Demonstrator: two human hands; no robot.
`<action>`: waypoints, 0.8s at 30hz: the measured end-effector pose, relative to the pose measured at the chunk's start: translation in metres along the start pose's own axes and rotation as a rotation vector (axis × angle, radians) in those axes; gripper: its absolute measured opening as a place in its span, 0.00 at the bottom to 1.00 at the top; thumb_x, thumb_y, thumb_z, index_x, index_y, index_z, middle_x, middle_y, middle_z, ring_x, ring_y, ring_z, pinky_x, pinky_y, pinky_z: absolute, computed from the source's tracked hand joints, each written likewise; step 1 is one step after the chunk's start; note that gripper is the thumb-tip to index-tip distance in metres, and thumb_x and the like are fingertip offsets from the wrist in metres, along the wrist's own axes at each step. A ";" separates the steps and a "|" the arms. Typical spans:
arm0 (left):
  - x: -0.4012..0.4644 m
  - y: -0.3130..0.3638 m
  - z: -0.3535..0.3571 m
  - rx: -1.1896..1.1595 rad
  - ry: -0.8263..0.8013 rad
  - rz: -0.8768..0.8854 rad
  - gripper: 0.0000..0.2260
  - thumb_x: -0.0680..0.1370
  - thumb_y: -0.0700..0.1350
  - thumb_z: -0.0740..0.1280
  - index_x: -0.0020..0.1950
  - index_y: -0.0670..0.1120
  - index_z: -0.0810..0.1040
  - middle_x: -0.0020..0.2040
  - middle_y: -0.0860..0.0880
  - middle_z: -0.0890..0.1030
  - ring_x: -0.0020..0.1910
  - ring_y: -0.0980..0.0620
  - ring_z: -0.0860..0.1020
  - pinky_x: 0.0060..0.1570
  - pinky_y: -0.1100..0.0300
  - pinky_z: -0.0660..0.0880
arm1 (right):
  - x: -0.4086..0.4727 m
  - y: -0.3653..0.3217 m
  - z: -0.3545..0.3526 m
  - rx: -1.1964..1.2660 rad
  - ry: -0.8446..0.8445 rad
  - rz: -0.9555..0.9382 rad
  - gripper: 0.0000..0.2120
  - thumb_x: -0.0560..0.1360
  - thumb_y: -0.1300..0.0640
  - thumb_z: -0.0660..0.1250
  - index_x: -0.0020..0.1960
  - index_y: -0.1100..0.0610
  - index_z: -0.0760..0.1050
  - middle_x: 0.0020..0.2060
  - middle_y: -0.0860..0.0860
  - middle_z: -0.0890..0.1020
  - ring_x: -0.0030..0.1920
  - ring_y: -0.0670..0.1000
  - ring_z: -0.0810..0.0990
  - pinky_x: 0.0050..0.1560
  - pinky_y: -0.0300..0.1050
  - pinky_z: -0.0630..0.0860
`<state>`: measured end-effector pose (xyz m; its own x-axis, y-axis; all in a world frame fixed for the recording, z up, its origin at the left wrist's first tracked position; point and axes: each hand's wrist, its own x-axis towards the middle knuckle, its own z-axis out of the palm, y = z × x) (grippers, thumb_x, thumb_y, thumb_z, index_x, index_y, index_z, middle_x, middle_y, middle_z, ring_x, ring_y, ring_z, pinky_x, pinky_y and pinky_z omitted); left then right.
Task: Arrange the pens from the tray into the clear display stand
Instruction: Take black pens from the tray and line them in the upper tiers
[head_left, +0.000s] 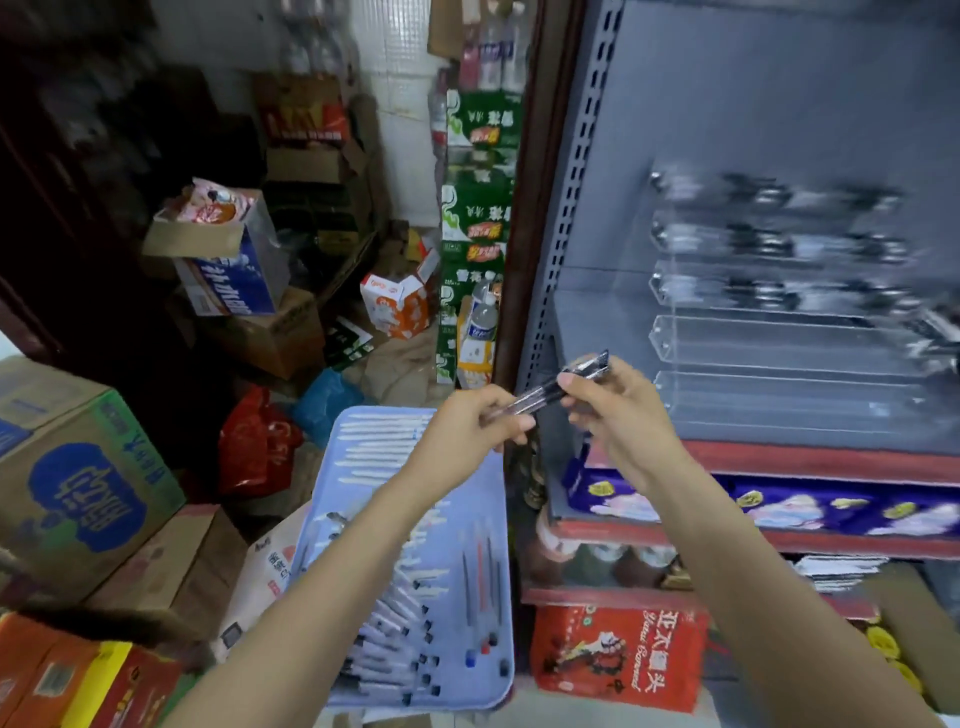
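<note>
A small bunch of dark pens (550, 393) is held in the air between both hands. My left hand (467, 434) grips the lower end and my right hand (618, 410) pinches the upper end. Below them lies a light blue tray (363, 470) with several white pens and black-capped pens, plus a few red and blue ones near its right side. The clear display stand (789, 358) with stepped tiers sits on the grey shelf to the right; its upper tiers hold dark pens, blurred, and the lower tiers look empty.
Cardboard boxes (78, 478) crowd the left side. A red bag (254, 447) and blue bag lie on the floor beyond the tray. Green drink cartons (475, 218) stack beside the shelf post. Red-edged lower shelves (779, 462) carry packaged goods.
</note>
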<state>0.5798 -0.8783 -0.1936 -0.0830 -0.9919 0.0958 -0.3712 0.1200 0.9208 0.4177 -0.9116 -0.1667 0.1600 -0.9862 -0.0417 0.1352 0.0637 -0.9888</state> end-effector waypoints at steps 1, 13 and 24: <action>0.010 0.012 0.006 0.001 0.003 0.018 0.08 0.75 0.42 0.69 0.37 0.51 0.75 0.31 0.54 0.80 0.33 0.57 0.78 0.33 0.67 0.72 | 0.002 -0.010 -0.015 -0.003 0.000 -0.027 0.08 0.73 0.66 0.68 0.40 0.55 0.74 0.30 0.45 0.79 0.32 0.45 0.77 0.32 0.35 0.72; 0.116 0.089 0.093 0.067 0.363 0.125 0.08 0.77 0.43 0.66 0.39 0.52 0.75 0.38 0.56 0.80 0.37 0.60 0.76 0.39 0.71 0.70 | 0.058 -0.102 -0.199 0.158 0.177 -0.339 0.11 0.74 0.72 0.63 0.38 0.58 0.72 0.32 0.50 0.79 0.33 0.46 0.81 0.39 0.35 0.78; 0.158 0.108 0.125 0.188 0.371 0.106 0.08 0.78 0.47 0.66 0.39 0.47 0.72 0.36 0.53 0.78 0.37 0.58 0.75 0.37 0.71 0.67 | 0.105 -0.108 -0.233 -0.073 0.103 -0.253 0.06 0.75 0.68 0.66 0.39 0.62 0.77 0.41 0.56 0.80 0.44 0.55 0.83 0.46 0.36 0.80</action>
<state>0.4105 -1.0171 -0.1262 0.1959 -0.9170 0.3474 -0.5438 0.1932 0.8167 0.1923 -1.0577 -0.0981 0.0294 -0.9800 0.1967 0.0868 -0.1935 -0.9772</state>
